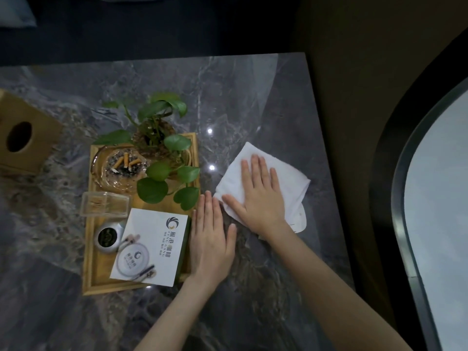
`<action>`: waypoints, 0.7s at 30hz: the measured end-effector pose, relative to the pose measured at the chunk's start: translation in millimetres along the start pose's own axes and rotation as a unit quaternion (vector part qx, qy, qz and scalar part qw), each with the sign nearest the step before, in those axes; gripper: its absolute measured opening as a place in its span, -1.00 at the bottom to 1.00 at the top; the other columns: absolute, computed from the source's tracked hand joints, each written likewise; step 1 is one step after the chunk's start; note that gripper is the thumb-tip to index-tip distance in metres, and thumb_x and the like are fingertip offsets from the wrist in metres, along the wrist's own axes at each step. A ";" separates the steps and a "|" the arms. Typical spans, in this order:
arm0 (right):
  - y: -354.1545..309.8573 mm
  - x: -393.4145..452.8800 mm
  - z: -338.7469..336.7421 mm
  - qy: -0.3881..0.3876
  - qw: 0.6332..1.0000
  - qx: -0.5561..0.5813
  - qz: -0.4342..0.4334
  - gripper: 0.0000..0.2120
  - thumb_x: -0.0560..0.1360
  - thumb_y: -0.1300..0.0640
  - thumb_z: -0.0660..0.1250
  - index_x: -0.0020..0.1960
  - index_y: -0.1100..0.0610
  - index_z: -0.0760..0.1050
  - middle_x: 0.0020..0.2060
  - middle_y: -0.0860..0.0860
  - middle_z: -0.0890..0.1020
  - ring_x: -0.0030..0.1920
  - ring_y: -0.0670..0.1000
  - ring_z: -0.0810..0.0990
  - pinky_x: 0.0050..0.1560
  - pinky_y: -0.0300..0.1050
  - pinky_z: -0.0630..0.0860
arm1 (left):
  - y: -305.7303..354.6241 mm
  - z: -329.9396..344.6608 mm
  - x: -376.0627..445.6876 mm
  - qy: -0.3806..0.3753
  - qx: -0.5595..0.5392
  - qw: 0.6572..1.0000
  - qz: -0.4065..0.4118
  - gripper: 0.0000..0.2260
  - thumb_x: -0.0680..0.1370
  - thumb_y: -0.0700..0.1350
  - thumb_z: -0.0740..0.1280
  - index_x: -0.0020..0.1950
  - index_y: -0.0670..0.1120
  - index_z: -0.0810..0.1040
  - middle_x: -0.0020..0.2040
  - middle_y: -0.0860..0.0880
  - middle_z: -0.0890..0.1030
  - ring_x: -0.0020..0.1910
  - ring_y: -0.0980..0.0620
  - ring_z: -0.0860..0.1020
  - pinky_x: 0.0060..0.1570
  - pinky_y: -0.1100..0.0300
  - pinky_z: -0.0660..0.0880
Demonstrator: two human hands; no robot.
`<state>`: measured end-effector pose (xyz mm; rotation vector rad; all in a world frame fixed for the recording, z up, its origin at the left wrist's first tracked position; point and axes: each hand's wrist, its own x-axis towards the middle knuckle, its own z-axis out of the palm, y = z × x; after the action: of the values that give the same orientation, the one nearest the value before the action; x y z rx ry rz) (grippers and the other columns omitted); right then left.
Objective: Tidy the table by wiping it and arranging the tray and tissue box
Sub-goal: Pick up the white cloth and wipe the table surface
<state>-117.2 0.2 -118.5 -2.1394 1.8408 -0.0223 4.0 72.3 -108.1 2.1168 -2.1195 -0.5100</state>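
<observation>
A white cloth (286,171) lies on the grey marble table (248,97), and my right hand (258,196) presses flat on it with fingers spread. My left hand (210,239) rests flat on the table, its edge against the right side of the wooden tray (88,274). The tray holds a glass ashtray (121,165) with cigarette butts, a green plant (162,158), a clear toothpick box (103,205), a small round tin (109,236) and a white card (152,247). A wooden tissue box (22,138) stands at the far left.
The table's right edge runs close past the cloth, with dark floor beyond. A curved dark-rimmed pale surface (440,198) fills the right side. Dark seating lies behind the table's far edge.
</observation>
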 end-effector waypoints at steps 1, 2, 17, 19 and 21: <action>1.9 4.5 -0.9 0.002 1.000 -0.004 0.005 -0.19 0.44 -0.35 -0.13 0.51 0.13 -0.21 0.53 0.13 -0.11 0.53 0.07 -0.20 0.44 0.00 -0.34 | -0.5 0.5 0.0 -0.001 0.003 1.000 0.001 -0.44 0.54 0.03 0.00 0.45 -0.27 0.09 0.49 -0.22 0.16 0.48 -0.11 0.10 0.43 0.09 -0.07; 4.5 10.3 -1.5 0.002 1.000 -0.010 0.010 -0.19 0.44 -0.34 -0.14 0.50 0.12 -0.22 0.53 0.13 -0.12 0.52 0.08 -0.20 0.44 0.00 -0.34 | -1.0 1.0 -0.2 0.000 0.006 1.000 0.002 -0.44 0.54 0.04 0.01 0.45 -0.27 0.09 0.49 -0.22 0.16 0.49 -0.11 0.08 0.44 0.10 -0.08; 47.7 81.5 -28.7 0.004 0.996 -0.015 0.085 -0.02 0.34 -0.50 -0.11 0.50 0.13 -0.26 0.53 0.11 -0.16 0.52 0.09 -0.23 0.45 0.23 -0.28 | -1.4 1.5 -0.8 -0.004 -0.011 1.000 0.006 -0.45 0.57 0.07 -0.04 0.45 -0.25 0.08 0.49 -0.19 0.14 0.48 -0.03 0.01 0.44 0.15 -0.13; 36.0 67.0 -24.2 -0.002 0.998 -0.022 0.064 0.02 0.31 -0.53 -0.10 0.50 0.12 -0.26 0.53 0.10 -0.16 0.52 0.09 -0.24 0.45 0.24 -0.27 | -1.6 0.4 -0.5 0.000 -0.027 1.000 0.008 -0.42 0.58 0.13 -0.10 0.46 -0.24 0.07 0.49 -0.17 0.11 0.48 -0.03 0.00 0.44 0.16 -0.14; 25.5 53.3 -20.5 -0.014 0.999 -0.024 0.041 0.01 0.32 -0.51 -0.07 0.50 0.11 -0.26 0.53 0.10 -0.17 0.52 0.09 -0.24 0.47 0.25 -0.27 | -2.5 -0.4 0.0 0.009 -0.058 0.998 0.018 -0.38 0.57 0.19 -0.13 0.47 -0.23 0.04 0.50 -0.15 0.05 0.49 -0.01 -0.03 0.44 0.19 -0.16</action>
<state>-137.0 -59.0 -115.6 -2.0825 1.9293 0.0699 6.5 72.3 -108.6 2.0112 -2.0610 -0.5914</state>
